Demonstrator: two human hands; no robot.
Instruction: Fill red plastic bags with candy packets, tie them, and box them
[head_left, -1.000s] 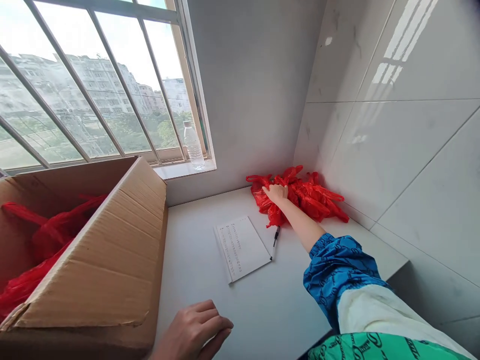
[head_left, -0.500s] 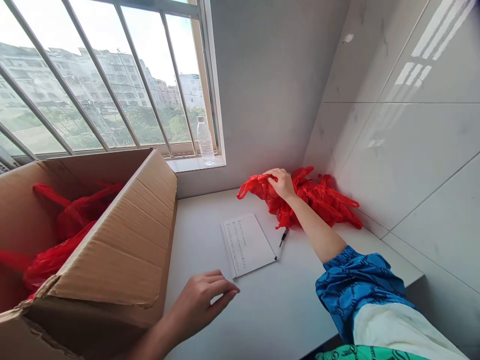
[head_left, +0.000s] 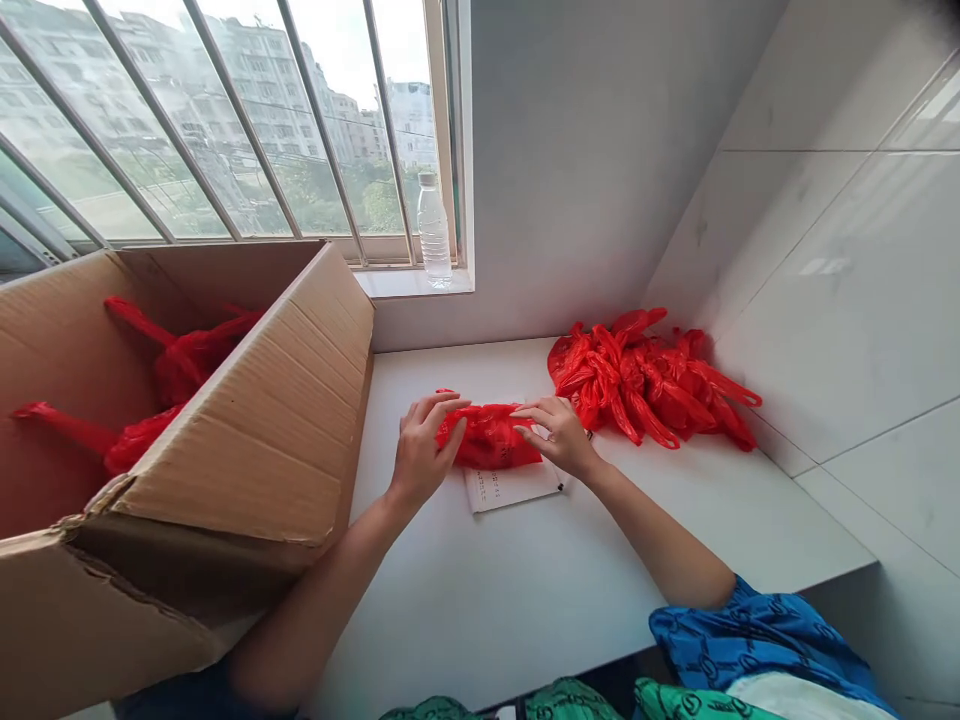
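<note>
A red plastic bag (head_left: 491,440) is spread between my two hands, above the notebook (head_left: 517,490), and covers most of its page. My left hand (head_left: 427,445) grips the bag's left end between thumb and fingers. At the right end, my right hand (head_left: 559,435) pinches the bag in the same way. Printed or written marks show on the notebook's uncovered lower part. Most of the pen beside it is hidden behind my right hand. A heap of crumpled red plastic bags (head_left: 645,380) lies to the right, against the wall.
On the left stands an open cardboard box (head_left: 262,440) with red plastic bags (head_left: 187,360) inside. A clear bottle (head_left: 433,235) stands on the windowsill (head_left: 405,284) by the barred window. The white table (head_left: 465,610) ends at a front edge near my body.
My right hand has brought one red bag leftward from the heap to over the notebook. My left hand has moved up and forward to take its other end. The view has shifted.
</note>
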